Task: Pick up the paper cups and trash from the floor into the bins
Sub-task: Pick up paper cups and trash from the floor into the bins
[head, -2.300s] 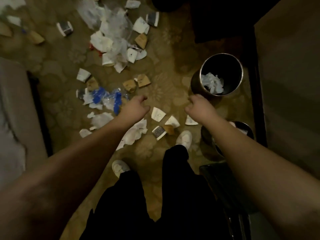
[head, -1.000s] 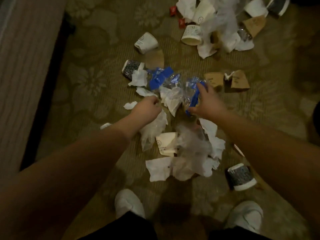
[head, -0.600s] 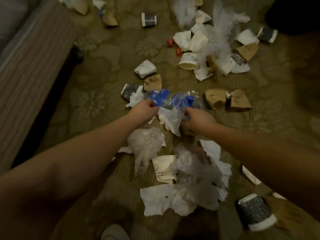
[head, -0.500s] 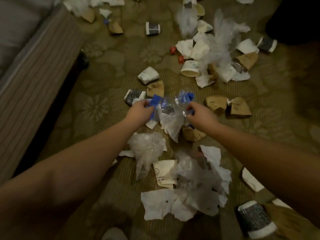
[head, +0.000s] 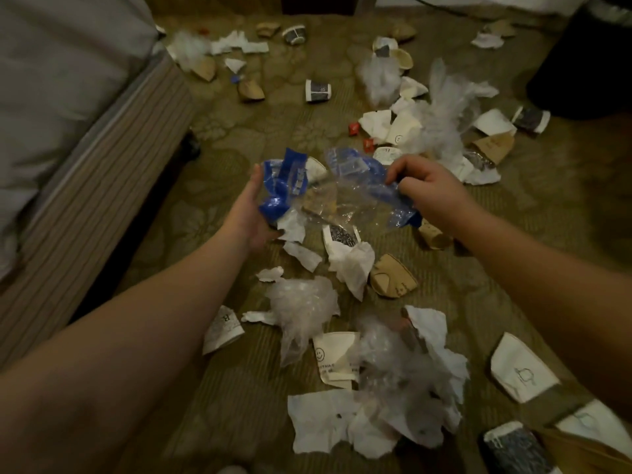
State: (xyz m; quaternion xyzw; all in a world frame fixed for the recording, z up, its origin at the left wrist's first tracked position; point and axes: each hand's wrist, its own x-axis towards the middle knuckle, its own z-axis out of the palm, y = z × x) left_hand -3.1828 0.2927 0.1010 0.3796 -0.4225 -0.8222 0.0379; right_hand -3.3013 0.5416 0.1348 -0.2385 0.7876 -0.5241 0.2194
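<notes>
Both hands, left (head: 251, 213) at 9 o'clock and right (head: 432, 195) at 3, grip one blue-and-clear wrapper (head: 328, 188) with curled fingers above the floor (head: 212, 186).

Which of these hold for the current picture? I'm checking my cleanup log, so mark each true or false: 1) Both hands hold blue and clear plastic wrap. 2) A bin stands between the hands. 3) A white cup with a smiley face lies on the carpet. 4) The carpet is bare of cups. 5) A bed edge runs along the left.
1) True: the left hand and the right hand each grip the plastic wrap.
2) False: no bin shows in this view.
3) True: the smiley cup lies flattened on the carpet.
4) False: many cups lie around, such as a dark-printed cup.
5) True: the bed borders the left.
</notes>
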